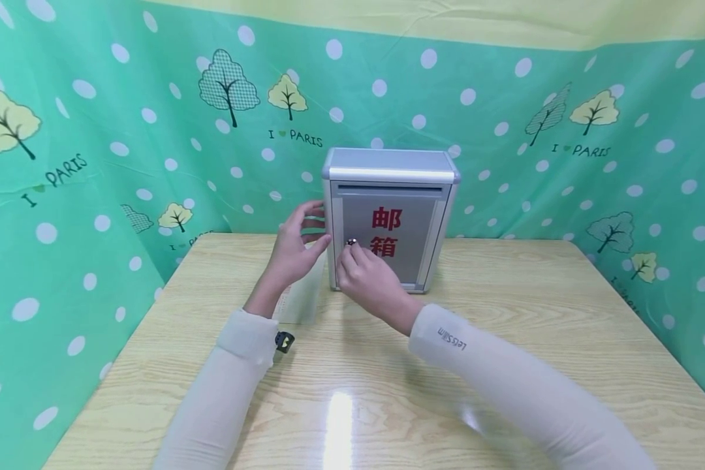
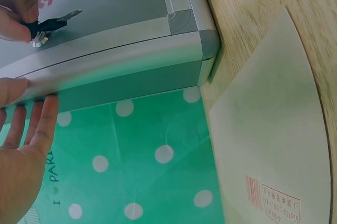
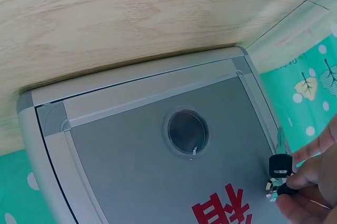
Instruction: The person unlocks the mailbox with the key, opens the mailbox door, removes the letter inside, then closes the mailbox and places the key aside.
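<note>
A grey metal mailbox (image 1: 417, 228) with red characters on its door stands upright on the table. My right hand (image 1: 369, 279) pinches the black head of a key (image 3: 287, 188) at the round silver lock (image 3: 271, 189) near the door's left edge. A second key (image 3: 280, 162) with a black head hangs beside it, its blade pointing away from the lock. My left hand (image 1: 294, 253) is at the box's left side, fingers extended along it and thumb near the front edge. Whether the left fingertips press the side is hard to tell.
A pale paper envelope (image 2: 274, 113) with small red print lies on the table (image 1: 505, 313) to the left of the mailbox. A slot (image 1: 390, 191) runs across the box's upper front, and a round window (image 3: 187, 132) sits low in its door. Green dotted cloth (image 1: 493, 117) hangs behind.
</note>
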`<state>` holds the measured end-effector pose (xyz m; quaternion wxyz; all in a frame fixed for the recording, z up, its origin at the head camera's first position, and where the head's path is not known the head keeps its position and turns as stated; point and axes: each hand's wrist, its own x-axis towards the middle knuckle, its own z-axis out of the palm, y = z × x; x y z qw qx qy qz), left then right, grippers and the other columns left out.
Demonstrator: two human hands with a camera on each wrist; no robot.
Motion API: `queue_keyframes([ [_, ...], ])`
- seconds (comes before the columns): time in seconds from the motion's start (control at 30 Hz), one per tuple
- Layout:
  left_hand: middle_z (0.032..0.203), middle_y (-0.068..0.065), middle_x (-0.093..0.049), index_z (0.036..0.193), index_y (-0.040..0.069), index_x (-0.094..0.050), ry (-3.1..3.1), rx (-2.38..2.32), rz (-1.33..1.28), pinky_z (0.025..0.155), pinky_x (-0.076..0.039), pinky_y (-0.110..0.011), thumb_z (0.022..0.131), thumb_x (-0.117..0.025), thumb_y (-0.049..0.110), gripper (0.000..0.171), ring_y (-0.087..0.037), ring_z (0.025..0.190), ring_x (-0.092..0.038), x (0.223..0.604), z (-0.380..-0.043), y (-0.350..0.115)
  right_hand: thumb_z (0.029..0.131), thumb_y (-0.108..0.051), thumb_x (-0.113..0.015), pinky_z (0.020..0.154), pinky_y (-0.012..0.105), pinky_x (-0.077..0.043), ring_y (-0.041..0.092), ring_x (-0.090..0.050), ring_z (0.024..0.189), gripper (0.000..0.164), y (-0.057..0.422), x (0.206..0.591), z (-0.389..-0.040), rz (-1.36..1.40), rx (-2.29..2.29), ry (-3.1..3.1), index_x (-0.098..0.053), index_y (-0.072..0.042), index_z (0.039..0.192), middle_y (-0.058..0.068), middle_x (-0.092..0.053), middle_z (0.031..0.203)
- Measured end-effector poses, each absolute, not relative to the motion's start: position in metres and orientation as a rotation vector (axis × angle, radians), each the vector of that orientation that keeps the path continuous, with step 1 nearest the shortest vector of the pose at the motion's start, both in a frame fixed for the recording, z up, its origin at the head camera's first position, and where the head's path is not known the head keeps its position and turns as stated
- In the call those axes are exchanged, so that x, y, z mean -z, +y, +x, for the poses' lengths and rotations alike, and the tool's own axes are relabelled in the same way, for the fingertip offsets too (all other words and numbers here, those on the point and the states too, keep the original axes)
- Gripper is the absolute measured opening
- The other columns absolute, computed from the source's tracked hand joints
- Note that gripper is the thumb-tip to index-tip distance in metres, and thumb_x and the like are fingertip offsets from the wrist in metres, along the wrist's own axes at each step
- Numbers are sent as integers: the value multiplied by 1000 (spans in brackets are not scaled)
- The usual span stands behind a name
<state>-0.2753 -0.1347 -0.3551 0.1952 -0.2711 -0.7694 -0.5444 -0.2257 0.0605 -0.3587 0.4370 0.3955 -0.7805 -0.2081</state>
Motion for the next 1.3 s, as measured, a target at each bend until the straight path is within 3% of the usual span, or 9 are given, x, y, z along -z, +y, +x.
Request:
queue_keyframes([
  [0.63,130,-17,-57,148,7,-46,-2167,1525,-741,95,-61,-38,93,-69,-7,61,-32,114,-64,355,-275,-134,92,2,-72,90,30,-62,26,-73,102,18,61,360,-224,995,471,-1946,-77,0,109,16,-74,111],
  [0.9,132,-22,-55,149,3,-42,-2158,1560,-735,95,-60,-48,92,-68,-11,64,-39,116,-62,354,-274,-131,92,0,-73,90,31,-62,27,-73,102,16,62,362,-224,989,463,-1952,-77,-1,107,17,-75,112],
  [1.13,130,-18,-57,148,6,-45,-2162,1544,-743,95,-61,-40,93,-69,-8,61,-36,115,-63,355,-274,-132,91,1,-74,87,29,-63,27,-74,100,16,61,363,-220,981,461,-1933,-78,-2,107,17,-75,110],
  [1.3,130,-18,-57,147,6,-45,-2160,1529,-751,95,-61,-42,93,-69,-7,61,-35,114,-63,356,-276,-134,91,1,-73,86,30,-63,27,-74,100,16,59,362,-217,978,443,-1946,-78,-2,106,17,-75,110],
])
